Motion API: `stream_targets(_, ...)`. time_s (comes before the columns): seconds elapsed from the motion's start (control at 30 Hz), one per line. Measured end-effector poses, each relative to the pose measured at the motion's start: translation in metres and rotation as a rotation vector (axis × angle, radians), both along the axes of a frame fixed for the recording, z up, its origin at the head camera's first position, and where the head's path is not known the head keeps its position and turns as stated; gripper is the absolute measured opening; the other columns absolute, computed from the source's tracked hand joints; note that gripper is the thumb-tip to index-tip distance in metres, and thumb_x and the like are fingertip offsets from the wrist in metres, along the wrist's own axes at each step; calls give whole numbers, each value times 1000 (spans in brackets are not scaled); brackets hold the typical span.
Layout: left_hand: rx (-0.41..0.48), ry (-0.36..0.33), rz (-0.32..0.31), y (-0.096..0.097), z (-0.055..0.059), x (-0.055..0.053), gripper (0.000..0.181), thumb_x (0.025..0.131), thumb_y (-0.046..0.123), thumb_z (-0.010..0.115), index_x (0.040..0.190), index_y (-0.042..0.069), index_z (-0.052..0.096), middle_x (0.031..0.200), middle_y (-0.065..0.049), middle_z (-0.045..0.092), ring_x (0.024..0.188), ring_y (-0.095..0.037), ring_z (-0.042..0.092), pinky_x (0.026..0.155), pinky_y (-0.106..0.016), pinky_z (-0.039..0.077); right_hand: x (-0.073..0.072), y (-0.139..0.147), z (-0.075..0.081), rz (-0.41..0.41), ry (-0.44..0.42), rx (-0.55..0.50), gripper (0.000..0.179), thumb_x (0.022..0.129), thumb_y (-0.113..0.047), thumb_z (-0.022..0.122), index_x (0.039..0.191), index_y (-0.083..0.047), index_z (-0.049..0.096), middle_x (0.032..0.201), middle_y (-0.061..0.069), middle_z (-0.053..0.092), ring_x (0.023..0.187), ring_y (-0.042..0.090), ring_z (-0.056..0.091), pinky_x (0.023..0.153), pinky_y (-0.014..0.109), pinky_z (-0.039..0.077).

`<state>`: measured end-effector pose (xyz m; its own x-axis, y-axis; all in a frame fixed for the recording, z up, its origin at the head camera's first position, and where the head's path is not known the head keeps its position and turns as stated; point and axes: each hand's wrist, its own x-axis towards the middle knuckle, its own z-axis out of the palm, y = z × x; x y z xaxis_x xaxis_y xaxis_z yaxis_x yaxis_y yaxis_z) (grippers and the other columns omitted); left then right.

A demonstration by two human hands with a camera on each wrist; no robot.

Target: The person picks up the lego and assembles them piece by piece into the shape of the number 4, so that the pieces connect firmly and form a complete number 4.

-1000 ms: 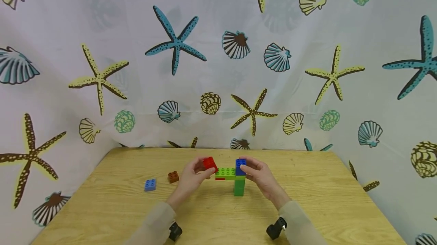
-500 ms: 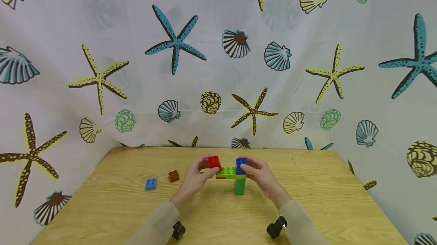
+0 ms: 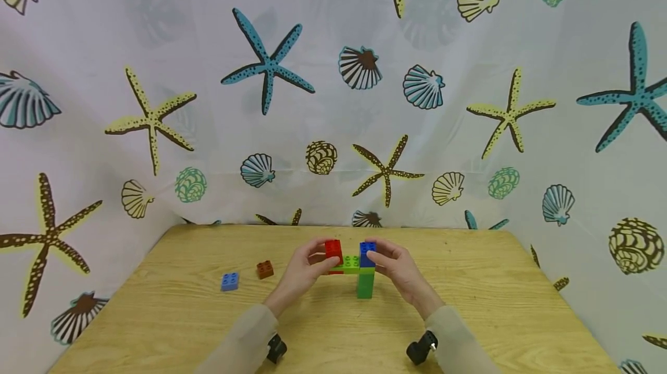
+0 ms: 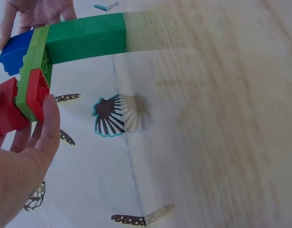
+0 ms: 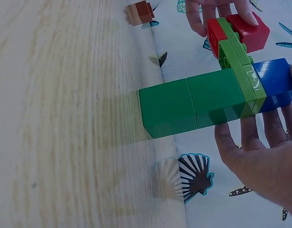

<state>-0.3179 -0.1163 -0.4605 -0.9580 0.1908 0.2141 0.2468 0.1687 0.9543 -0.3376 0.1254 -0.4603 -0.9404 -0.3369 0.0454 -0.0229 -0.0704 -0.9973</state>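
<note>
My left hand (image 3: 302,268) pinches a red brick (image 3: 333,249) at the left end of a long light-green piece (image 3: 351,264). Under that same end, a thinner red brick (image 4: 37,92) is fixed, and a left fingertip lies right at it in the left wrist view. The light-green layers sit across two stacked dark-green bricks (image 5: 167,110), which stand upright on the table as a column. On top of the column is a blue brick (image 3: 365,260), gripped between the thumb and fingers of my right hand (image 3: 401,270).
Two loose bricks lie on the wooden table (image 3: 469,304) left of my hands: a light-blue one (image 3: 230,281) and a brown one (image 3: 264,270). A cloth (image 3: 312,119) printed with shells and starfish hangs behind the table and along its sides.
My left hand has moved right with the red brick, which was tilted and now sits level over the light-green piece's left end. The right hand has stayed on the blue brick.
</note>
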Motion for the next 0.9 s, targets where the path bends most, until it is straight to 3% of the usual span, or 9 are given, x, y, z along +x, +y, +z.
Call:
stream_targets(0.2,42,-18,-53,1,0,-2,50,91,26,70,138,25,54,125,-12,59,109,-28,64,83,-38,58,-1,0,0,2,6,8,54,94,-30,66,141,-7,52,140,14,54,119,21,57,108,45,42)
stream_targets(0.53,-10,-19,-89,2,1,-8,51,92,29,69,141,26,52,128,-11,60,113,-30,63,88,-40,56,-2,1,-2,-3,-7,-9,59,91,-33,70,141,-8,52,137,12,56,128,36,51,106,44,44)
stream_targets(0.7,57,-50,-89,4,0,-9,48,94,37,64,139,24,53,125,-14,59,112,-29,64,83,-40,58,-2,1,-3,-8,6,-11,59,90,-34,70,140,-8,53,137,12,56,128,37,51,107,45,44)
stream_targets(0.9,129,-66,-96,8,-3,-9,44,98,33,60,139,19,52,124,-18,56,110,-29,62,82,-42,58,0,0,-2,-13,9,-5,60,91,-33,70,141,-6,51,137,14,56,126,35,53,106,44,44)
